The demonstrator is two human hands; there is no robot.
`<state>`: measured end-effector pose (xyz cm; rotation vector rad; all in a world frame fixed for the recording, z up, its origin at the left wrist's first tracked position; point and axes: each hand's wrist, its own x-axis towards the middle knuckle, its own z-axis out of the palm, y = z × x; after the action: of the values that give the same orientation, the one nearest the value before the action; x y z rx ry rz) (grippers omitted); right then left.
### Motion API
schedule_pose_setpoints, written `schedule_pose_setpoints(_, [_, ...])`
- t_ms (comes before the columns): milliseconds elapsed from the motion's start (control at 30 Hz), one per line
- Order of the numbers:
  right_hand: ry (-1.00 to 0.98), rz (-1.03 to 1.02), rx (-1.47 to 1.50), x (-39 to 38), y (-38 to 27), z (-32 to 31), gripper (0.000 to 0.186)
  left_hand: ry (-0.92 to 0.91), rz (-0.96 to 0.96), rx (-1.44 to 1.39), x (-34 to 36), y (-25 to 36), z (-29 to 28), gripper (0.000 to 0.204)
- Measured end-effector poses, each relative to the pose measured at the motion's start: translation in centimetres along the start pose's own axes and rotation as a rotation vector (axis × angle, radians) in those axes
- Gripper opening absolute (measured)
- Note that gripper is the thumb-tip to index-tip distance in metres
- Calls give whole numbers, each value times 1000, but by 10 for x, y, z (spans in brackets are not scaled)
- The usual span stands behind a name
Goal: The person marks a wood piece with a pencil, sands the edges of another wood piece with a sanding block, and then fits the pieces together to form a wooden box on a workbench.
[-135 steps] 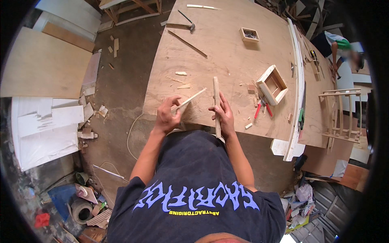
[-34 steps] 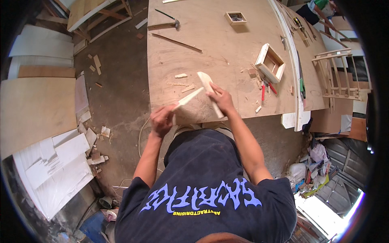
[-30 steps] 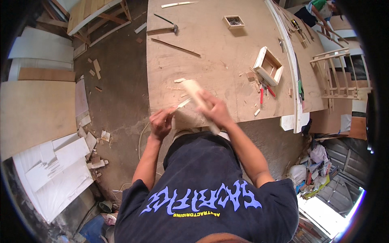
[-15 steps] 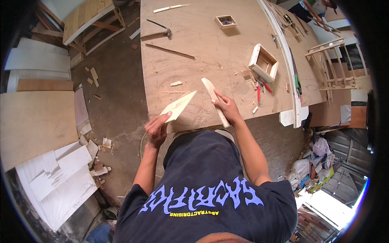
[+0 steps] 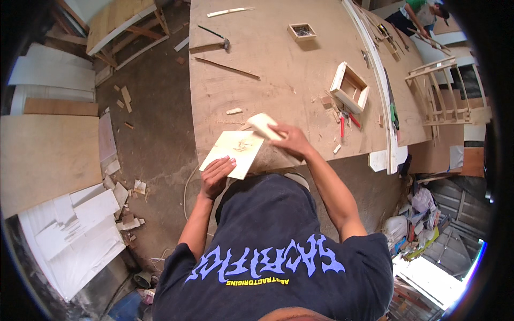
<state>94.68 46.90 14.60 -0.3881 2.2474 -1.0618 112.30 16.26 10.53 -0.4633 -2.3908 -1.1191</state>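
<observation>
My left hand [image 5: 218, 174] grips a thin pale wooden board [image 5: 229, 145] at the table's near edge. Its fingers lie across the top face, and the thumb is hidden. Dark grain marks show on the board's upper part. My right hand [image 5: 292, 142] is closed round a light wooden block [image 5: 261, 124], slightly blurred by motion. The block's far end is just beyond the board's upper right corner; I cannot tell whether they touch. Beyond the board, a small wood offcut [image 5: 234, 111] lies on the plywood table [image 5: 289, 64].
A hammer [image 5: 225, 45] and a dark strip [image 5: 227, 68] lie on the table's left side. Red-handled pliers [image 5: 348, 124] lie below an open wooden box [image 5: 350, 88]. A smaller box [image 5: 301, 32] holds small dark pieces. Another person [image 5: 417, 18] works at far right.
My left hand has tipped the board so its broad face shows. My right hand has swung the block to the left, close to the board's upper corner.
</observation>
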Motion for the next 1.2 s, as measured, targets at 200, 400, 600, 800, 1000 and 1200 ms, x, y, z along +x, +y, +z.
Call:
schedule_pose_setpoints(200, [-160,-44,-120,-22,-21,11,70,-100,44,60,7,10,-8,23])
schedule_pose_setpoints(400, [111,199,-154,-16,23,-35,70,18,-10,99,2,9,-16,20])
schedule_pose_setpoints(600, [214,45,636,-50,0,-7,76,282,-399,-163,10,34,-10,20])
schedule_pose_setpoints(800, [224,-76,1112,-69,-22,9,72,452,-722,-607,23,64,12,23])
schedule_pose_setpoints(1000, [64,-285,1422,-92,-32,-22,64,494,-760,-841,33,88,34,30])
schedule_pose_setpoints(1200, [44,-79,1129,-122,-25,-54,72,531,-725,-619,61,140,54,24])
